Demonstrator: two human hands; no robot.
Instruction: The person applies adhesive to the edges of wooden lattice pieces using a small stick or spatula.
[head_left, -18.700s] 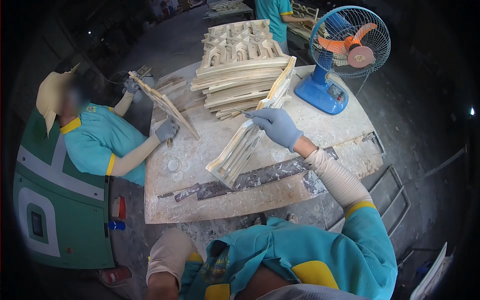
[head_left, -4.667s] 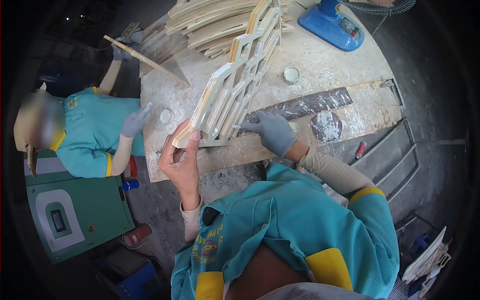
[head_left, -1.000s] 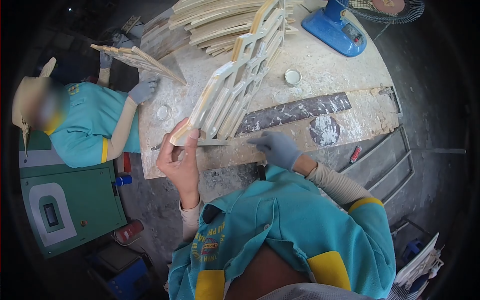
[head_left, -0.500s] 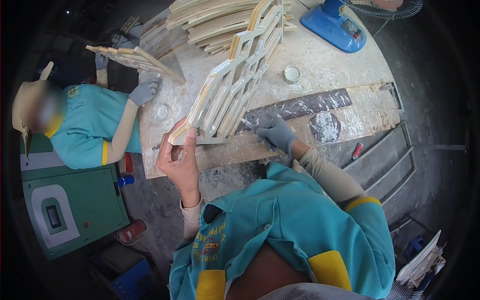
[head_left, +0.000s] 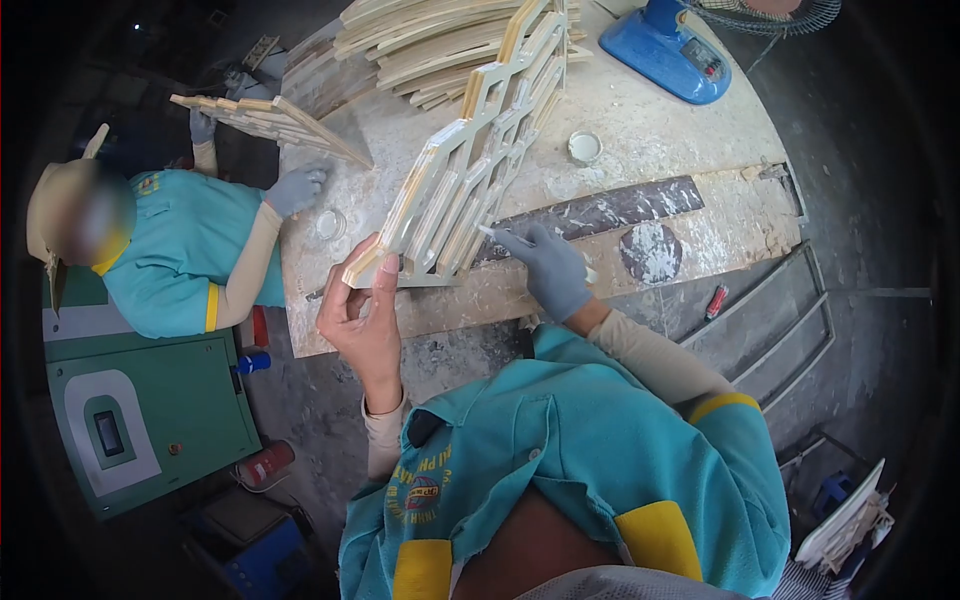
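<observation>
A pale wooden lattice panel stands tilted on the work table. Its near lower corner is gripped between the thumb and fingers of my bare left hand. My right hand, in a grey glove, is closed on a small thin white-tipped tool, whose tip is close to the panel's lower right edge. The rest of the tool is hidden by the fingers. Beyond the right hand lies a dark strip smeared with white, and above it a small round dish of white paste.
Stacked wooden lattice pieces lie at the back. A blue fan base stands at the back right, near a dark round patch. At left, a co-worker in grey gloves holds another panel. A metal frame is at right.
My right hand has turned, with its fingers more extended along the tool. The panel and my left hand have shifted very slightly. The co-worker's near hand has moved a little.
</observation>
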